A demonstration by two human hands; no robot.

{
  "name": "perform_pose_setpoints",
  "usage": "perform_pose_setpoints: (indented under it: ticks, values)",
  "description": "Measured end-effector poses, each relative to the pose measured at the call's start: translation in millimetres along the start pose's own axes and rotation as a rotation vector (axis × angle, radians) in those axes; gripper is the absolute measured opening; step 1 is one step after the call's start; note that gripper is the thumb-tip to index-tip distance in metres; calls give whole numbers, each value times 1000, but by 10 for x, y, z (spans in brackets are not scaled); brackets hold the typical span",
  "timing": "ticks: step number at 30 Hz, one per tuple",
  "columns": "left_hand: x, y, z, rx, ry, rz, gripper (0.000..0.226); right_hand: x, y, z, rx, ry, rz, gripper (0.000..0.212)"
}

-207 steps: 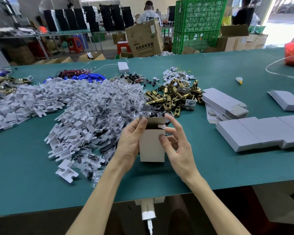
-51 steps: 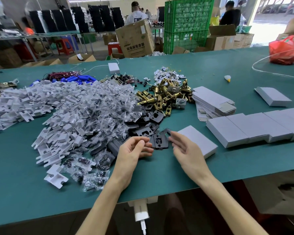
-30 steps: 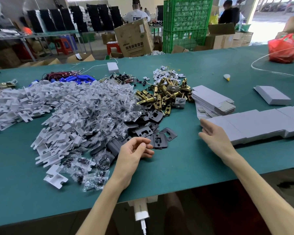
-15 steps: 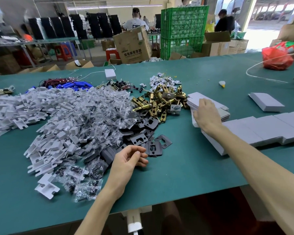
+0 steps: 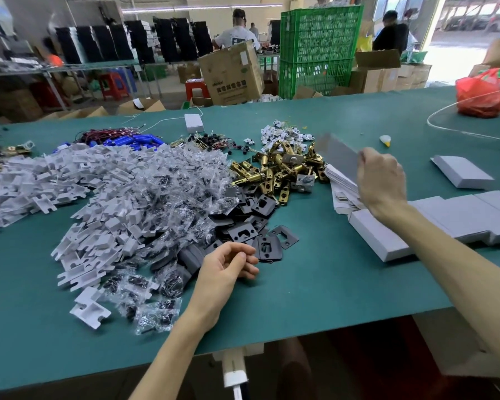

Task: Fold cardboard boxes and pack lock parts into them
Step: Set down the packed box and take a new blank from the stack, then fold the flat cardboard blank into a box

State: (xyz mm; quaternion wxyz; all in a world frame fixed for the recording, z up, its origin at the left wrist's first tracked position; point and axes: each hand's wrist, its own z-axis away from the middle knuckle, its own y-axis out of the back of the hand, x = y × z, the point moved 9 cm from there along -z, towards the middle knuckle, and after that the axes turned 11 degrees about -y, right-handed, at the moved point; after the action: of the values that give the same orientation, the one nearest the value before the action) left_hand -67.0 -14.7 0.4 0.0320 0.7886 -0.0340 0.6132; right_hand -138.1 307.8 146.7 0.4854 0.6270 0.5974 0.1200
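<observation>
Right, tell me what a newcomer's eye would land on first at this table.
A heap of white plastic pieces and clear bags of small parts fills the left and middle of the green table. Just right of it, a pile of brass latches gleams. Further right, the right hand holds a flat cardboard blank tilted up over the stack of blanks, while the left hand rests idle by the black plates.

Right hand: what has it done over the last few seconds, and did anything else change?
The folded box both hands held was laid down at the right, by the other closed boxes. The right hand reached to the stack of flat blanks and now lifts one blank. The left hand let go and rests empty beside the black plates. The parts piles stayed put.
</observation>
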Motion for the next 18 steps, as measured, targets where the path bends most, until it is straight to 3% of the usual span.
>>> perform_pose_setpoints:
  ticks: [2, 3, 7, 10, 13, 16, 18]
  values:
    - [-1, -3, -4, -1, -10, 0, 18, -236, 225, 160, 45, 43, -294, 22]
    - [3, -10, -4, -1, -12, 7, 18, -355, 237, 257, -22, 59, -437, 20]
    - [31, -13, -30, 48, 2, 159, 24, -641, -188, 843, -555, -98, -952, 11]
    - [40, 7, -55, 97, 41, 298, 32, -603, -601, 1322, -748, -264, -1042, 9]
    - [52, 21, -88, 65, 68, 264, 35, -577, -882, 1716, -886, -410, -1170, 13]
    - [89, 56, -168, 75, 44, 135, 29, -603, -929, 1869, -918, -452, -1264, 15]
    - [94, 81, -216, 135, 49, 72, 40, -593, -894, 1873, -915, -495, -1318, 22]
